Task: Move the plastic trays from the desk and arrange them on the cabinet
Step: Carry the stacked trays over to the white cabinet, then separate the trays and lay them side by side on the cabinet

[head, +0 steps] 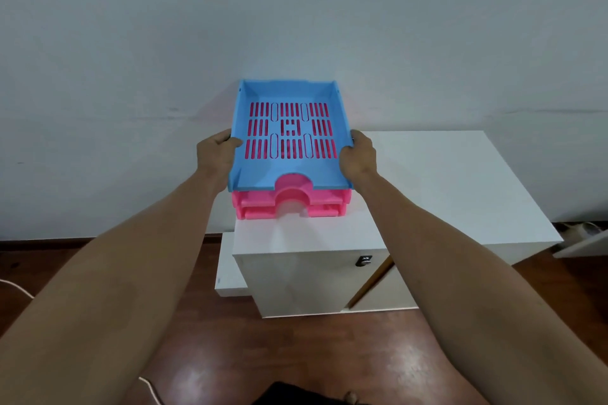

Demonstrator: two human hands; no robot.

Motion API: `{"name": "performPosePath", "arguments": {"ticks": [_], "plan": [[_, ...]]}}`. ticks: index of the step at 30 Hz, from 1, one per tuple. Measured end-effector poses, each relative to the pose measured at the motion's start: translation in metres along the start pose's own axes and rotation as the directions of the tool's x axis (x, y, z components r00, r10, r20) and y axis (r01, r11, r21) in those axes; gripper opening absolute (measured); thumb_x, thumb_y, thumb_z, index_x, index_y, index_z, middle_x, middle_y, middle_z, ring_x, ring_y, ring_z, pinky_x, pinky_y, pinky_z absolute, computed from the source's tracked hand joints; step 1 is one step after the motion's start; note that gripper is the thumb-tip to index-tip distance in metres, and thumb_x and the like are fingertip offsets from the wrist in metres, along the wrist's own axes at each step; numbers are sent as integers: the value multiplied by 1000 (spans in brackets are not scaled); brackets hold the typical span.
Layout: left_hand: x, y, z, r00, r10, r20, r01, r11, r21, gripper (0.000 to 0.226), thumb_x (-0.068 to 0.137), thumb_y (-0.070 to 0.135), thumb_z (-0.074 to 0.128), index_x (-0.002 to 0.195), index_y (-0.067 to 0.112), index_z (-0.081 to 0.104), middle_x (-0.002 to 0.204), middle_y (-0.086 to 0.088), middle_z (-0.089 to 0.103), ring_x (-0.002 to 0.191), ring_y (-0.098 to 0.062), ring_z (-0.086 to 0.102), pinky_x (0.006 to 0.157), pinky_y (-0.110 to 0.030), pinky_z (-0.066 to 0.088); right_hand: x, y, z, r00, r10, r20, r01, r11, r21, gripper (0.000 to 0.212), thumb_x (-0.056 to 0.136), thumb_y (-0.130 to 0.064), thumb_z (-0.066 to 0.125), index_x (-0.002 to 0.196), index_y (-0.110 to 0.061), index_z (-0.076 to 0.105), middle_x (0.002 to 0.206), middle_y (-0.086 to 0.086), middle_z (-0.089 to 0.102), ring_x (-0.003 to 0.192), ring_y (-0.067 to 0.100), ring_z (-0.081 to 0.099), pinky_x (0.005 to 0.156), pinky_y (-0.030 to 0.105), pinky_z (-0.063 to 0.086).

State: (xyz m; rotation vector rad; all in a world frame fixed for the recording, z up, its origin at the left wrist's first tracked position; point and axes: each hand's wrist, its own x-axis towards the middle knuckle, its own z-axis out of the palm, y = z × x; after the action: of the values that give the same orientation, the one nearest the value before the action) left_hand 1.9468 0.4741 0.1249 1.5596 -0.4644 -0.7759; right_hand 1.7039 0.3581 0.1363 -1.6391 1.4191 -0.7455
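A blue slotted plastic tray sits on top of a stack of pink trays, which rests on the left part of the white cabinet top against the wall. My left hand grips the blue tray's left side wall. My right hand grips its right side wall. Pink shows through the blue tray's slots. Whether the blue tray rests fully on the pink stack or is held just above it I cannot tell.
The white cabinet has a keyed lock on its front. A lower white block stands at its left. A pale wall rises behind. The floor is dark wood, with a white cable at the left.
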Motion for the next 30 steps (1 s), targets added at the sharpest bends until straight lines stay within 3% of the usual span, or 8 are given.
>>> {"name": "performPosePath", "arguments": {"ticks": [5,8,11,16,22,24,27,30], "plan": [[-11,7,12,999,34,0,-34,999,-16,24,94,5,65,108,21,76,81,9,80,65,-11,78,54,-24,61,-1,5,-18,998,-46,-34,47,999,25,30,101,-5,37,117,-6,62,100,2,69,75,9,65,64,27,53],[-20,14,30,998,63,11,-63,998,-14,27,92,1,66,113,15,77,78,9,80,66,-13,78,60,-28,63,1,11,-39,996,-60,-69,60,998,-2,27,93,1,34,103,-6,58,90,2,62,72,18,59,57,26,43],[-31,16,60,996,83,9,-83,996,-35,34,89,-4,66,121,6,74,90,-6,79,74,-22,75,76,-37,63,7,23,-68,993,-60,-102,59,998,-16,27,87,4,32,101,2,55,94,12,62,78,28,54,66,32,43],[-56,15,125,993,119,19,-118,992,-46,33,88,-6,65,109,17,77,70,12,79,60,-6,74,57,-22,60,22,49,-133,989,-95,-115,96,995,0,32,85,5,33,105,4,57,93,13,63,77,28,55,69,35,46],[-93,0,209,992,126,-21,-127,990,-60,37,90,-6,63,125,5,72,74,15,79,65,-5,76,64,-24,63,44,89,-212,986,-128,-108,126,992,-29,34,85,4,34,108,2,58,106,22,68,80,29,57,72,44,53],[-107,-7,235,990,123,-61,-128,989,-68,38,91,-6,62,127,4,70,81,10,80,68,-7,76,68,-27,63,49,105,-232,987,-130,-97,127,991,-33,33,85,4,34,108,2,58,108,23,68,81,30,58,72,40,51],[-122,-18,253,991,90,-100,-95,995,-41,37,93,-3,62,129,4,69,110,-12,77,92,-27,75,92,-43,61,49,124,-244,992,-97,-75,95,995,-31,44,90,2,35,126,-2,60,122,18,68,101,35,65,87,44,55],[-137,-32,270,990,69,-121,-71,997,-14,37,95,-2,61,130,3,68,119,-16,73,102,-31,70,98,-47,58,45,147,-256,994,-89,-56,88,996,-21,41,90,3,34,121,-3,61,118,18,69,95,34,63,80,41,53]]}}
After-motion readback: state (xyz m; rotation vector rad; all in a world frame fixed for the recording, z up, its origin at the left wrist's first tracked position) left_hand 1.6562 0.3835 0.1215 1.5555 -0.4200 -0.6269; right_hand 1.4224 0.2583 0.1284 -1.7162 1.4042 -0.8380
